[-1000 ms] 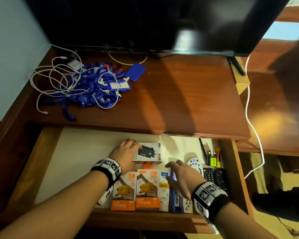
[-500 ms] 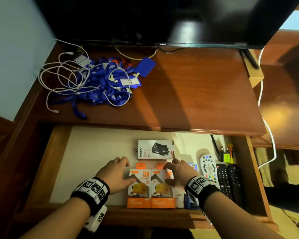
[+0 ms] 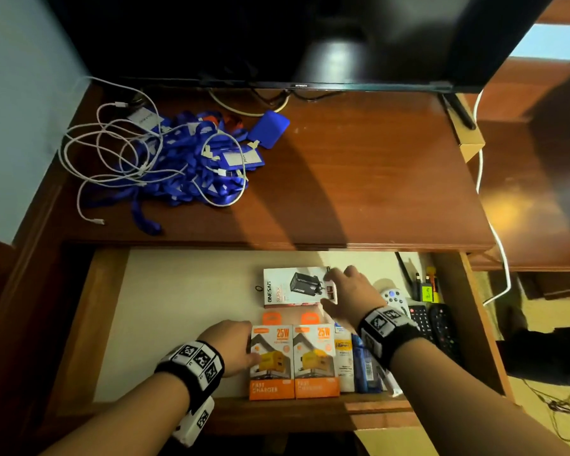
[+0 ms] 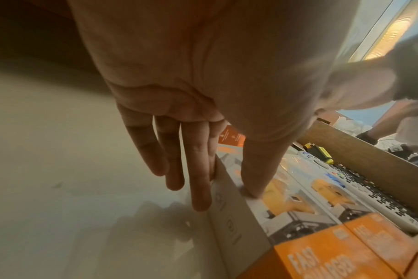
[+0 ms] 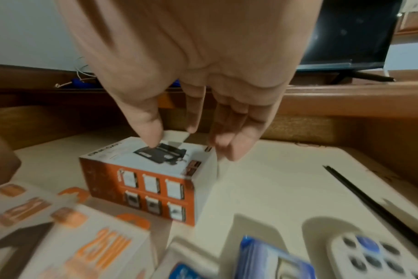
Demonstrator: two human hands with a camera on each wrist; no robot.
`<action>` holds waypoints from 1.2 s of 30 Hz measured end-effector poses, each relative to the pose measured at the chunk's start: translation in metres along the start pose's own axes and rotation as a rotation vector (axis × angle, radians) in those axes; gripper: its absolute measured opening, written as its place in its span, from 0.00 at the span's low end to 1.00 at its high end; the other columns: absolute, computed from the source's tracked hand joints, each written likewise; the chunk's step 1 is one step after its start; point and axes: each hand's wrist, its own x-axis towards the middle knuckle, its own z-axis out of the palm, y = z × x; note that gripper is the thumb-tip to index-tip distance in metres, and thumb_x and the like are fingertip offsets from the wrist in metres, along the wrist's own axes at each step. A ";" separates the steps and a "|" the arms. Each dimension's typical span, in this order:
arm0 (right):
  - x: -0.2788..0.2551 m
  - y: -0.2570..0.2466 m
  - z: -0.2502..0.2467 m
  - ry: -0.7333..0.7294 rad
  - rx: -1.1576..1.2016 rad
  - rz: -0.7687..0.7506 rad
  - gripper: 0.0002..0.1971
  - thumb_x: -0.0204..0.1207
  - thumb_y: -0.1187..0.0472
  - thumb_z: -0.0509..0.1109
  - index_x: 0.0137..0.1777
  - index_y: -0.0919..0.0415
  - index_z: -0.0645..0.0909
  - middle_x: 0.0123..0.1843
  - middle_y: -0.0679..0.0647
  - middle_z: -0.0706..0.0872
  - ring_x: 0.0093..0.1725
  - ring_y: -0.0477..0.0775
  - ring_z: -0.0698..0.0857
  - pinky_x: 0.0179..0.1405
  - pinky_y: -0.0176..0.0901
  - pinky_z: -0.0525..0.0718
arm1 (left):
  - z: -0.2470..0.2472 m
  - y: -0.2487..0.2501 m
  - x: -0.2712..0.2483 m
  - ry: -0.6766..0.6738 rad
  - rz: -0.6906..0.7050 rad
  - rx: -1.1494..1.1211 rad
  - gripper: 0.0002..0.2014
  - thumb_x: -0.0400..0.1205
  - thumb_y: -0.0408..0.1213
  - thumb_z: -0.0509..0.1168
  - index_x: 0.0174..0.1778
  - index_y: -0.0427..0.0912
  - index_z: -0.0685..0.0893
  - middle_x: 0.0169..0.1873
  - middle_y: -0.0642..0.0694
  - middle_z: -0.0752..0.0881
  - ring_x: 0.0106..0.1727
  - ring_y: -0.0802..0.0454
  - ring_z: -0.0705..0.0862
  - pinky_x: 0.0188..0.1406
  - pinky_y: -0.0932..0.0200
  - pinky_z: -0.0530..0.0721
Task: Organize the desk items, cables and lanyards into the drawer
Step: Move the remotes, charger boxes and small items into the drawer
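The drawer (image 3: 109, 311) is pulled out under the desk. Two orange 25W charger boxes (image 3: 293, 360) lie side by side at its front. My left hand (image 3: 234, 347) rests against the left box (image 4: 298, 207), straight fingers (image 4: 198, 188) along its side and thumb on top. Behind them lies a white charger box (image 3: 293, 286). My right hand (image 3: 339, 291) hovers at its right end, thumb tip touching the top (image 5: 141, 181) and fingers (image 5: 236, 149) hanging loose beside it. Blue lanyards (image 3: 185, 159) tangled with white cables (image 3: 112, 159) lie on the desk's back left.
A blue card holder (image 3: 269, 128) lies by the lanyards, under the TV (image 3: 277, 37). In the drawer's right part are a white remote (image 3: 394, 297), two black remotes (image 3: 435, 327), markers (image 3: 428, 284) and a blue packet (image 3: 364, 366). A white cord (image 3: 494, 232) hangs off the desk's right edge.
Half a second ago both hands were on the orange boxes. My right hand has since moved back to the white box's right end; the left stays at the left orange box.
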 end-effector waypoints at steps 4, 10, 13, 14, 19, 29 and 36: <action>0.028 -0.005 -0.005 -0.121 -0.080 0.064 0.38 0.80 0.42 0.70 0.84 0.49 0.56 0.71 0.66 0.75 0.69 0.71 0.80 0.67 0.63 0.83 | -0.002 0.003 0.002 -0.029 -0.039 0.031 0.20 0.78 0.64 0.70 0.55 0.54 0.83 0.50 0.54 0.89 0.49 0.52 0.88 0.51 0.51 0.89; 0.048 0.001 0.006 -0.223 0.041 0.067 0.42 0.84 0.40 0.65 0.90 0.43 0.45 0.78 0.65 0.76 0.71 0.70 0.83 0.71 0.63 0.82 | -0.035 0.008 0.014 0.280 -0.191 -0.184 0.40 0.77 0.77 0.59 0.74 0.48 0.71 0.50 0.45 0.91 0.50 0.45 0.90 0.50 0.50 0.89; 0.043 0.004 0.011 -0.221 0.034 0.026 0.37 0.84 0.40 0.65 0.88 0.39 0.51 0.75 0.60 0.81 0.69 0.67 0.84 0.68 0.61 0.84 | -0.050 0.019 0.022 0.307 -0.103 -0.380 0.39 0.84 0.64 0.64 0.88 0.58 0.56 0.68 0.41 0.88 0.64 0.42 0.88 0.64 0.50 0.86; 0.040 0.004 0.013 -0.227 0.036 0.013 0.36 0.84 0.41 0.65 0.87 0.38 0.52 0.74 0.60 0.82 0.68 0.67 0.85 0.67 0.60 0.85 | -0.053 0.022 0.026 0.293 -0.071 -0.426 0.39 0.85 0.61 0.64 0.89 0.62 0.54 0.73 0.41 0.85 0.68 0.42 0.86 0.66 0.52 0.84; 0.031 0.011 0.022 -0.226 0.029 -0.015 0.36 0.84 0.43 0.66 0.87 0.35 0.50 0.69 0.59 0.86 0.63 0.66 0.87 0.63 0.60 0.87 | -0.049 0.027 0.035 0.228 -0.045 -0.387 0.30 0.87 0.53 0.66 0.86 0.61 0.65 0.71 0.46 0.85 0.64 0.45 0.86 0.65 0.53 0.85; 0.030 0.017 0.023 -0.206 0.000 0.011 0.34 0.88 0.44 0.60 0.88 0.30 0.45 0.71 0.60 0.83 0.68 0.66 0.83 0.67 0.58 0.84 | -0.045 0.026 0.026 0.201 -0.020 -0.370 0.36 0.87 0.49 0.67 0.89 0.65 0.57 0.71 0.50 0.85 0.63 0.50 0.87 0.63 0.54 0.87; 0.027 -0.014 -0.018 -0.221 -0.122 0.006 0.31 0.84 0.49 0.67 0.86 0.46 0.61 0.70 0.58 0.83 0.68 0.63 0.84 0.65 0.55 0.85 | -0.045 0.019 0.023 0.191 0.015 -0.385 0.36 0.87 0.45 0.66 0.89 0.69 0.56 0.75 0.50 0.81 0.68 0.49 0.85 0.68 0.52 0.86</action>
